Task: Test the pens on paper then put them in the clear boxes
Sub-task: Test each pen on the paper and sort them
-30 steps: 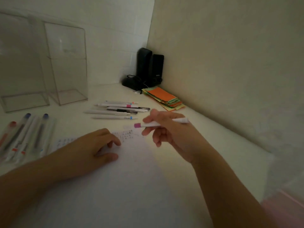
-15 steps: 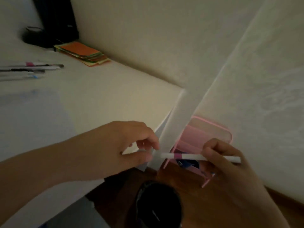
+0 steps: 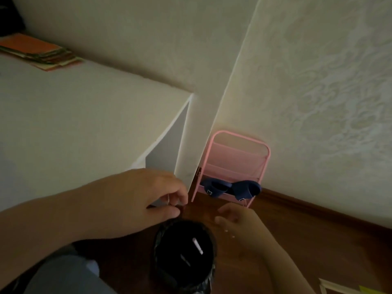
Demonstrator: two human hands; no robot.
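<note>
A white pen (image 3: 197, 246) lies inside the black bin (image 3: 169, 272) on the floor, with a second thin pen-like shape (image 3: 185, 260) beside it. My right hand (image 3: 233, 219) hovers over the bin's right rim, fingers apart and empty. My left hand (image 3: 148, 198) is at the table's near corner above the bin. Its thumb and fingertips are pinched together, and I see nothing clearly held between them. The clear boxes, the test paper and the other pens are out of view.
The white table (image 3: 74, 124) fills the left, with a stack of coloured paper (image 3: 40, 54) at its far end. A pink rack (image 3: 237, 158) holding navy slippers (image 3: 231, 187) stands against the wall. The floor is brown wood.
My view swung from the table down to the floor. The pink-banded white pen left my right hand and now lies in the black bin. Both hands moved off the table's edge.
</note>
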